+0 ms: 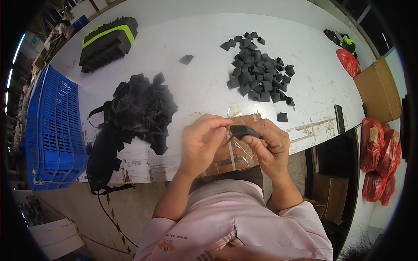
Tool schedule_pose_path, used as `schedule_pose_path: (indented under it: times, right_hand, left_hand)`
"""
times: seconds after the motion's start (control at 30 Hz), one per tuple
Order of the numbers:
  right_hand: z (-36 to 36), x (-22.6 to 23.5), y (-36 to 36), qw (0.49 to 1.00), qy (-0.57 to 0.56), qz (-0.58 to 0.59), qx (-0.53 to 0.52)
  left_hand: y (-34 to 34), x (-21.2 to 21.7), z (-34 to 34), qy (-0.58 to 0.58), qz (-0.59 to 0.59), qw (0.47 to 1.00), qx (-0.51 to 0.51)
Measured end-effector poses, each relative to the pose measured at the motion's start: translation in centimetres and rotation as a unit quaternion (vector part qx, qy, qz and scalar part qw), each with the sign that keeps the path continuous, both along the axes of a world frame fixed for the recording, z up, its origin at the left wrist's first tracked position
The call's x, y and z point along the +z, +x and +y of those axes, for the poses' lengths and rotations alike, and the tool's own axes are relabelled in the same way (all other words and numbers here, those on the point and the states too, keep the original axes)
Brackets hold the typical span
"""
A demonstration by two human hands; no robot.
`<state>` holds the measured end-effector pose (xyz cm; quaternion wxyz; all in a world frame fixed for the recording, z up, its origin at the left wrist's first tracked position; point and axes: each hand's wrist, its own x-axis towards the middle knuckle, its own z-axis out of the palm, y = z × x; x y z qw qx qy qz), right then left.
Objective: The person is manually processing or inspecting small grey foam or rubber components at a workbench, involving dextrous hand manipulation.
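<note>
Between my two hands, above the table's front edge, is a small flat black fabric piece (244, 132). My right hand (272, 143) grips its right side with thumb and fingers. At its left end my left hand (204, 141) pinches with thumb and fingertips; a thin strip hangs just below them. To the left lies a heap of black fabric pieces and straps (139, 106). Farther off on the right is a pile of small black folded loops (261, 74). One single loop (282, 117) lies close to my right hand.
A blue plastic crate (54, 130) stands at the left edge. Behind it sits a black stack with a yellow-green band (109, 41). A brown board (230, 154) lies under my hands. Red plastic bags (379, 152) and a cardboard sheet (378, 89) are at the right.
</note>
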<state>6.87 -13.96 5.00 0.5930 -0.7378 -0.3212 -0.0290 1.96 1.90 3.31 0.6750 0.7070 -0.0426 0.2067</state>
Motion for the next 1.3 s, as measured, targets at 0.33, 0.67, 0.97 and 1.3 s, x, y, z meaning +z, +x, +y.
schedule_pose_path:
  times: [0.33, 0.67, 0.97, 1.3]
  right_hand:
    - [1.1, -2.5, -0.4, 0.993, -0.087, -0.075, -0.031]
    - [1.9, -2.4, 0.4, 0.963, -0.148, -0.225, -0.025]
    - [1.3, -3.9, 0.5, 0.964, -0.129, -0.229, -0.032]
    - [1.0, -5.0, 0.8, 0.979, -0.077, -0.181, 0.050]
  left_hand:
    - [0.2, -0.3, -0.1, 0.111, -0.049, 0.993, 0.004]
    - [0.3, -2.2, 0.2, 0.047, -0.043, 0.995, 0.073]
    - [0.1, -2.6, -1.0, 0.047, -0.050, 0.996, 0.053]
    - [0.3, -1.6, -0.8, 0.118, -0.089, 0.987, 0.065]
